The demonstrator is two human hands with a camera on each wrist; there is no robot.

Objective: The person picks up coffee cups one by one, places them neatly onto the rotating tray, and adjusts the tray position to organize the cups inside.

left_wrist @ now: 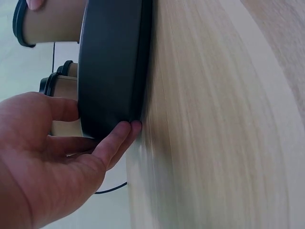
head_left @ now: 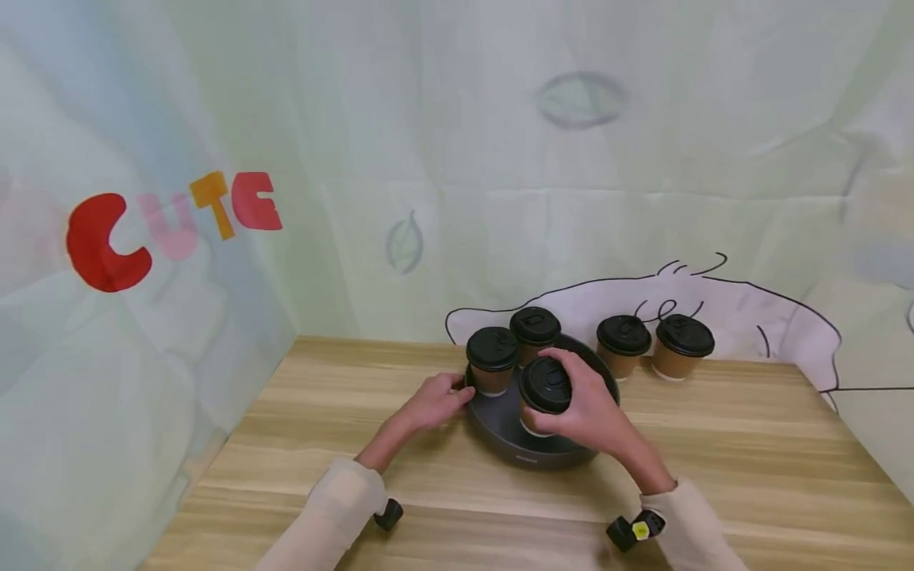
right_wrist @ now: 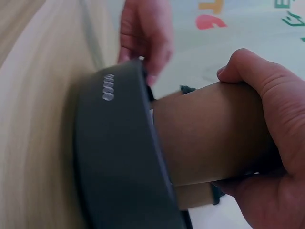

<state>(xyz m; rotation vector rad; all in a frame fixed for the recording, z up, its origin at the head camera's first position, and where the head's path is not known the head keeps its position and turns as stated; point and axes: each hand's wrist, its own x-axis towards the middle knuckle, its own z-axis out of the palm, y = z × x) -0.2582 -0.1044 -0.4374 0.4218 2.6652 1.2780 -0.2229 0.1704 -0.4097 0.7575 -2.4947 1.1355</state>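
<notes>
A round dark grey tray point(head_left: 494, 414) with a raised wall lies on the wooden table. At its left side my left hand point(head_left: 437, 400) holds the edge, with fingers point(left_wrist: 113, 143) against the wall near the base and another at the rim. My right hand point(head_left: 594, 412) grips a brown paper coffee cup point(right_wrist: 205, 133) with a black lid, from the right side. That cup is upright over the front part of the tray, its lower end partly hidden by the wall in the right wrist view. Two like cups, a left one point(head_left: 493, 361) and a back one point(head_left: 534, 327), stand in the tray.
Two more lidded paper cups, one nearer point(head_left: 623, 347) and one farther right point(head_left: 681, 347), stand on the table point(head_left: 343, 396) right of the tray, close to the back wall. A printed cloth backdrop point(head_left: 371, 159) rises behind and to the left.
</notes>
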